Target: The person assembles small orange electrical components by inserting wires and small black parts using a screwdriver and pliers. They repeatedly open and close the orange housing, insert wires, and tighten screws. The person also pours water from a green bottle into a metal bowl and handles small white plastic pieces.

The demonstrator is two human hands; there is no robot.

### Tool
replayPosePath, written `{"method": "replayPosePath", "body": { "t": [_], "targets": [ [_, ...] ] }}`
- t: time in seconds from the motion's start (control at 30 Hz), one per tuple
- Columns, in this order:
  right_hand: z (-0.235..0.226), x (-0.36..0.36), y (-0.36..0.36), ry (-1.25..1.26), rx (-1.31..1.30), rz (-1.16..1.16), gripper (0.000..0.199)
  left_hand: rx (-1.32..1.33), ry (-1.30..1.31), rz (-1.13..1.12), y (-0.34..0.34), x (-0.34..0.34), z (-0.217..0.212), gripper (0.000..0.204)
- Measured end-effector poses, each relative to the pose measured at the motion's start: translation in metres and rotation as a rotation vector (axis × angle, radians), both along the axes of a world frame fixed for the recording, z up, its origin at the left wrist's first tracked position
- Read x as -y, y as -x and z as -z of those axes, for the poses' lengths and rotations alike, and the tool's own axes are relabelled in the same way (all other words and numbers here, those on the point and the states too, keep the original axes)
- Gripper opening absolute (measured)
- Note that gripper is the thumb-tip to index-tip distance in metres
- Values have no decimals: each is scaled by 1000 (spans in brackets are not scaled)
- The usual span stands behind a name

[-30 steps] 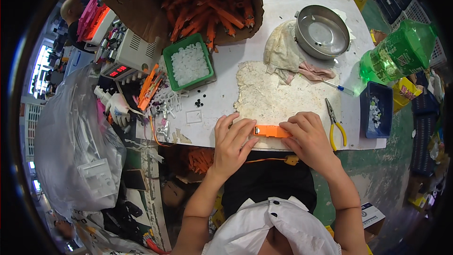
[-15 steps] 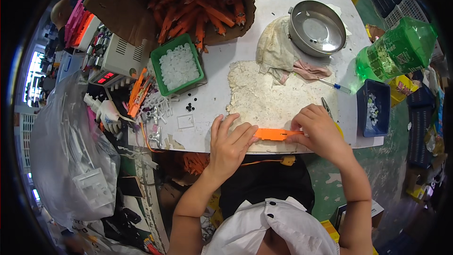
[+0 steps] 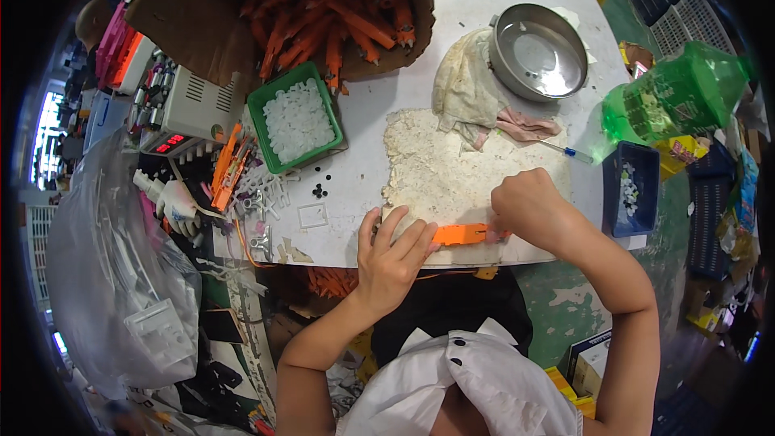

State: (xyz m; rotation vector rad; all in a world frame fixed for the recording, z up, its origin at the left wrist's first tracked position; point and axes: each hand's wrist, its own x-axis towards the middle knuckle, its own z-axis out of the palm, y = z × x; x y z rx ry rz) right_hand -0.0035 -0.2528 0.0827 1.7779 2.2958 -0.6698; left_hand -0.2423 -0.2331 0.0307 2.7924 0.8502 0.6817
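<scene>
A long orange plastic piece [image 3: 460,234] lies near the front edge of the table, on a worn, pale mat [image 3: 440,169]. My left hand [image 3: 393,257] is closed on its left end, the fingers pointing away from me. Over the right end of the piece, my right hand [image 3: 529,206] is curled into a fist with the wrist raised. Whatever that fist holds is hidden, and the spot just under it is blurred. Beyond the mat, a blue-capped pen [image 3: 575,153] lies by a crumpled cloth [image 3: 464,85].
A cardboard box [image 3: 190,24] of orange parts stands at the far left, beside a green tray [image 3: 335,141] of white pieces. To the right are a steel bowl [image 3: 529,81], a green bottle [image 3: 670,101] and a dark blue tray [image 3: 654,222]. Small black pieces [image 3: 320,191] lie left of the mat.
My right hand has let go of the orange piece's right end and curled into a fist above it. The pliers that lay beyond that hand no longer show. My left hand keeps its hold.
</scene>
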Motion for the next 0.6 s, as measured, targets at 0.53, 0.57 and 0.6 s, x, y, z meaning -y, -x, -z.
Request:
{"method": "replayPosePath", "body": {
  "t": [0.53,0.57,0.6],
  "targets": [
    [5,4,14,-12,-129,189,40,60,-88,-14,-1,3,2,25],
    [3,8,8,10,-146,244,39,62,-88,-7,-1,2,0,25],
    [3,10,8,-19,-151,253,40,59,-80,4,-2,1,-1,25]
  ]
}}
